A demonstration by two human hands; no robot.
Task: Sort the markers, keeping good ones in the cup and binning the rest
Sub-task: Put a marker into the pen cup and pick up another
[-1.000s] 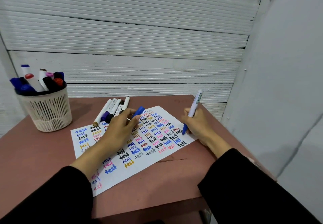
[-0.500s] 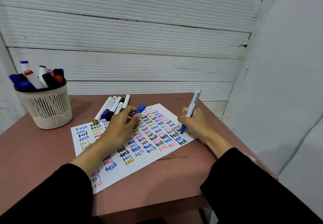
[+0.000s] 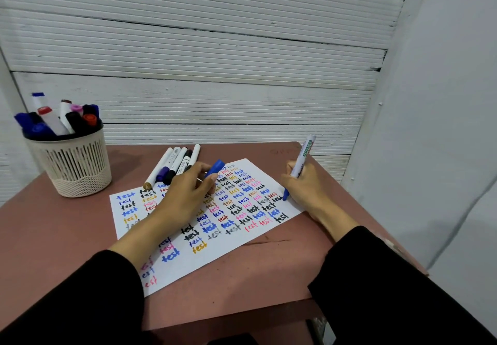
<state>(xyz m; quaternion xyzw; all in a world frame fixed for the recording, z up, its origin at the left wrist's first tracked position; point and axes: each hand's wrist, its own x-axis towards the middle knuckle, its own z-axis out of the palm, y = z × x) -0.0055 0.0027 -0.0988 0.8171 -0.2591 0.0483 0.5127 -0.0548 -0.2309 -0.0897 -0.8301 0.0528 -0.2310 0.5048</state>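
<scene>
Right hand (image 3: pixel 304 186) holds a grip clamped around a white marker (image 3: pixel 301 163), fingers curled about its barrel, blue tip down on the paper (image 3: pixel 188 266) near the sheet's right edge. Left hand (image 3: pixel 188 194) lies palm down on the paper, fingers curled, with a blue cap (image 3: pixel 215 168) pinched at its fingertips (whether the thumb helps is hard to see). Both forearms come in from below in black sleeves.

A reddish-brown tabletop (image 3: pixel 53 237), matte and scuffed, carries everything; it stands in a corner between a white ribbed panel wall (image 3: pixel 188 48) behind and a plain pale wall on the right. The paper is white, lies askew, and is covered with rows of the word "test" in blue, black, pink, red and orange ink.

A cream plastic cup (image 3: pixel 72 164), round, with slotted sides and a mesh-patterned base, stands at the tabletop's far left, well apart from the hands. It is packed with upright markers (image 3: pixel 59 118) capped in blue, red, black, pink and brown. Five slim loose markers (image 3: pixel 174 164), mostly white-barrelled, lie side by side just beyond the paper's top edge, beside the left hand.
</scene>
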